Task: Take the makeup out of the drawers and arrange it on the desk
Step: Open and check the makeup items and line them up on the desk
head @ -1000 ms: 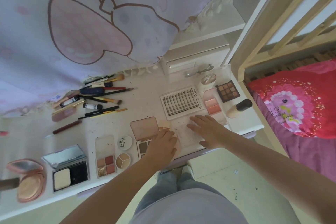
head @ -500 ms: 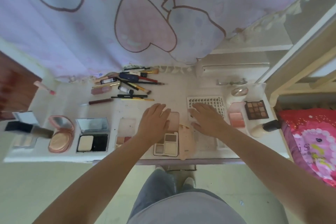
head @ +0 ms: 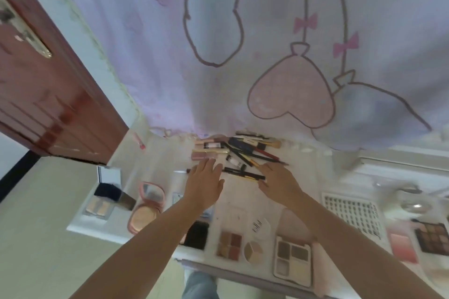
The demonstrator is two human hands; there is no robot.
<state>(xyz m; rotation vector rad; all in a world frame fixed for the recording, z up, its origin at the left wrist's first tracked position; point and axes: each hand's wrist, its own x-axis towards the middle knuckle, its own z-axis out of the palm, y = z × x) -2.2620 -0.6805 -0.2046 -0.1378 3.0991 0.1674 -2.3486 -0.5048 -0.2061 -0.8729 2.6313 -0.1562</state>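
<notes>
The makeup we are arranging is out on the desk (head: pixel 155 153): a loose heap of pencils and brushes (head: pixel 245 150) lies crisscrossed at the back edge under the hanging cloth (head: pixel 243 43), and compacts and palettes run along the front edge — a pink compact (head: pixel 145 209) toward the left corner, a four-pan eyeshadow palette (head: pixel 292 260) near the middle front, a lash tray (head: pixel 352 213) further right. Our left hand (head: pixel 204 187) reaches over the desk with fingers straight and spread, holding nothing, its tips just short of the heap. Our right hand (head: pixel 279 183) is likewise flat and empty, fingertips at the black pencil (head: pixel 243 173) on the heap's near side; whether they touch it we cannot tell. We judge the next step is sorting this pile. The risk is in how the sticks overlap — pulling one could drag its neighbours, and round pencils may roll toward the left edge or knock the open compacts at the front
</notes>
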